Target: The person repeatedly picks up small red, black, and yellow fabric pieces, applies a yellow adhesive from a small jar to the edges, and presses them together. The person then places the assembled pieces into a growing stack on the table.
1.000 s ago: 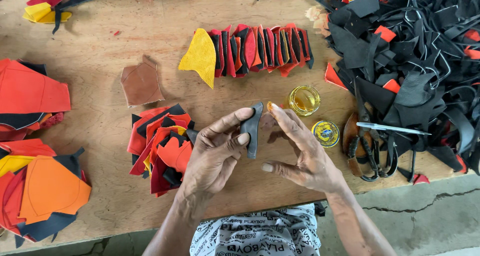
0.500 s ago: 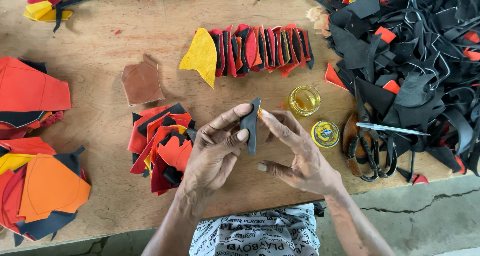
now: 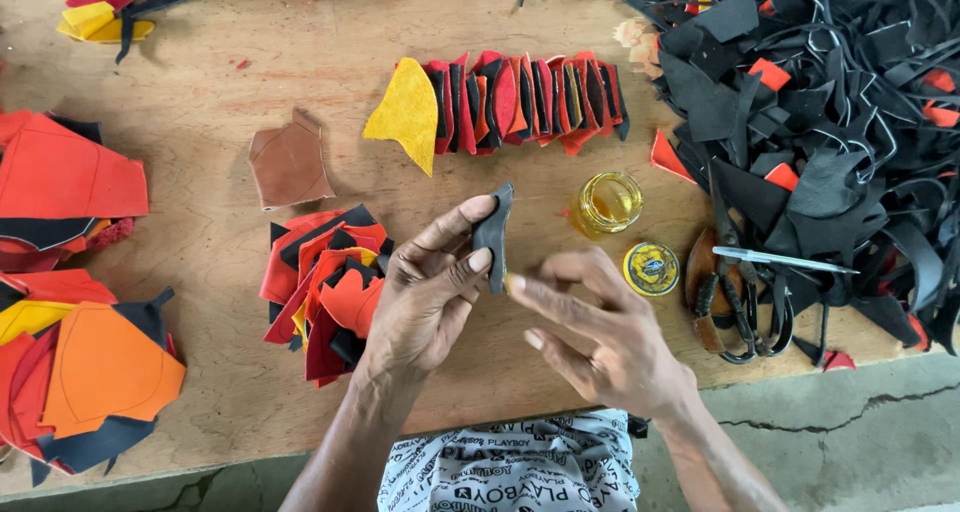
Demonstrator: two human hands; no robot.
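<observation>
My left hand (image 3: 425, 292) pinches a small dark grey leather piece (image 3: 494, 234) between thumb and fingers, holding it upright above the wooden table (image 3: 220, 182). The forefinger tip of my right hand (image 3: 600, 332) touches the piece's lower edge, and something small and yellow shows at that fingertip. A stack of red, orange and black cut pieces (image 3: 320, 282) lies just left of my left hand. An open glass jar of yellow liquid (image 3: 606, 203) and its yellow lid (image 3: 651, 268) stand to the right of the piece.
A fanned row of red, black and orange pieces fronted by a yellow one (image 3: 500, 107) lies beyond the hands. Black scraps (image 3: 820, 102) heap at the right, with scissors (image 3: 745, 292) beside them. A brown piece (image 3: 288, 164) and orange sheets (image 3: 70, 272) lie left.
Both hands have shifted slightly toward me. My right forefinger has slid down from the upper side of the grey piece to its lower edge.
</observation>
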